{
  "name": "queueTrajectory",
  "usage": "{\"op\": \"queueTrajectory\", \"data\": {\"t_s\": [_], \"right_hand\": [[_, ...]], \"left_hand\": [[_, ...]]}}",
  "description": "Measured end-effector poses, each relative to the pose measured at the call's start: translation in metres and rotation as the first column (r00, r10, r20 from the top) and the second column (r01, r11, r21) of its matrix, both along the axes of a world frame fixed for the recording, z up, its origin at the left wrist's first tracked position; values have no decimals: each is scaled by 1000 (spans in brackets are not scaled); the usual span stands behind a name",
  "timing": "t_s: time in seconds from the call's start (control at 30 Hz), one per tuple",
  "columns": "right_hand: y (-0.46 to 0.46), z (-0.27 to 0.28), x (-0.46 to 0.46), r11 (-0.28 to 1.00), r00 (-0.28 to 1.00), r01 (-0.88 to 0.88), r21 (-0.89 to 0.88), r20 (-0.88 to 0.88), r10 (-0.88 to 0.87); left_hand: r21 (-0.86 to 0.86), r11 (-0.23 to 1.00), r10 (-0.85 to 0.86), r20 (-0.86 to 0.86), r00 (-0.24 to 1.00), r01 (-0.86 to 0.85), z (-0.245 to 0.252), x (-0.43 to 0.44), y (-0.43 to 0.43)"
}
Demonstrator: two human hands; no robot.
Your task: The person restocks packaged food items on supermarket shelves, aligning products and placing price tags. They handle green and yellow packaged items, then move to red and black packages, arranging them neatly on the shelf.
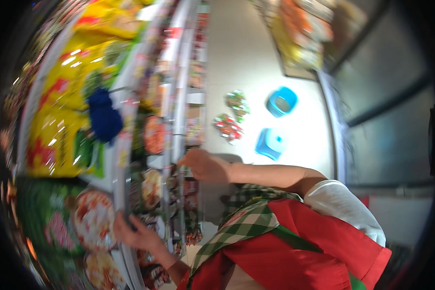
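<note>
My left hand (139, 233) is at the front edge of an upper shelf (125, 203), fingers apart and nothing visible in it. Beside it stands a green package (43, 217) printed with bowls of food. My right hand (204, 165) reaches to the front edge of the lower shelves (179, 145). Its fingers look curled, and blur hides whether they hold anything. Large yellow packages (63, 108) fill the shelf farther up the view. A dark blue cloth-like item (104, 115) hangs or lies against them at the shelf edge.
On the lit floor (235, 65) lie green packets (238, 103) and red packets (229, 127). Near them are a light blue plastic tub (282, 101) and a second blue container (271, 143). Orange and yellow bags (301, 29) are stacked beside glass-like panels (388, 98) at right.
</note>
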State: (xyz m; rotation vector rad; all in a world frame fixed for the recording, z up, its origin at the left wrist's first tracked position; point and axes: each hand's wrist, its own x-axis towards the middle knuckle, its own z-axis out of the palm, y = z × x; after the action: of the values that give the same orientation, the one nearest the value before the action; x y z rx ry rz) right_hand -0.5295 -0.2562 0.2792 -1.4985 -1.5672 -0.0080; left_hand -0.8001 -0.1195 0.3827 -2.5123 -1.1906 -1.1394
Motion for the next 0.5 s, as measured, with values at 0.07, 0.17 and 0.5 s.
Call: {"op": "queueTrajectory", "data": {"t_s": [0.07, 0.17, 0.5], "right_hand": [[-80, -52, -8, 953, 998, -25, -303, 50, 42], [-200, -95, -30, 724, 997, 15, -690, -42, -60], [-456, -122, -43, 547, 758, 32, -836, -337, -558]], "left_hand": [[-80, 997, 8, 33, 999, -5, -4, -7, 1], [69, 997, 43, -155, 987, -33, -12, -15, 9], [250, 968, 48, -42, 998, -36, -4, 44, -32]]}}
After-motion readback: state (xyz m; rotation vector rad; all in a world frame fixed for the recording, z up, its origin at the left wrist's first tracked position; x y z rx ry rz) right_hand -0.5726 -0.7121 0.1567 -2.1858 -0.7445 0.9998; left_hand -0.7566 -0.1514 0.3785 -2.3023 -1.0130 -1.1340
